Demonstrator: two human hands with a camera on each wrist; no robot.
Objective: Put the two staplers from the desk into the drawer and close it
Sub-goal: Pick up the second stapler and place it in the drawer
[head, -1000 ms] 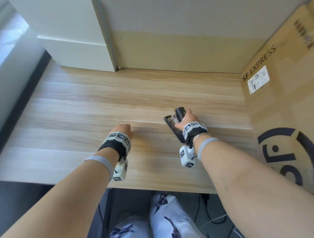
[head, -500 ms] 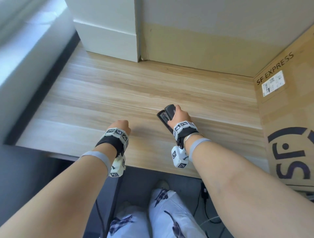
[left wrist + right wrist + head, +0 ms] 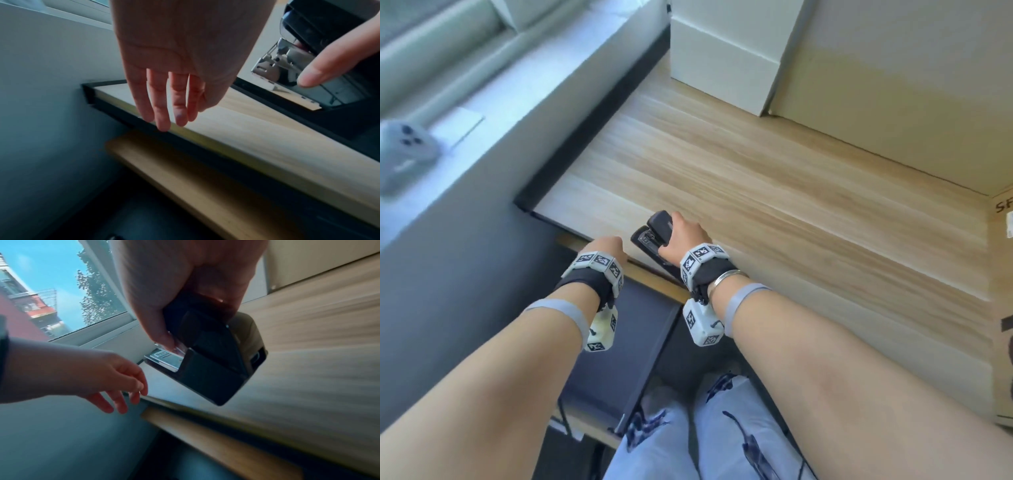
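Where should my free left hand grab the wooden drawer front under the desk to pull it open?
Probably its top edge, from above: the drawer front shows no handle, but a dark gap separates it from the desk, where the left hand could hook its fingers.

In view there is one black stapler (image 3: 654, 236); a second one does not show in any picture. There are two hands, the left hand (image 3: 604, 248) and the right hand (image 3: 683, 236), and one wooden desk (image 3: 774, 192) with one drawer front (image 3: 185, 170) under its edge. At the back stand one white box (image 3: 726, 54) and two brown cardboard boxes (image 3: 893, 85), and one grey device (image 3: 404, 154) lies on the window sill.
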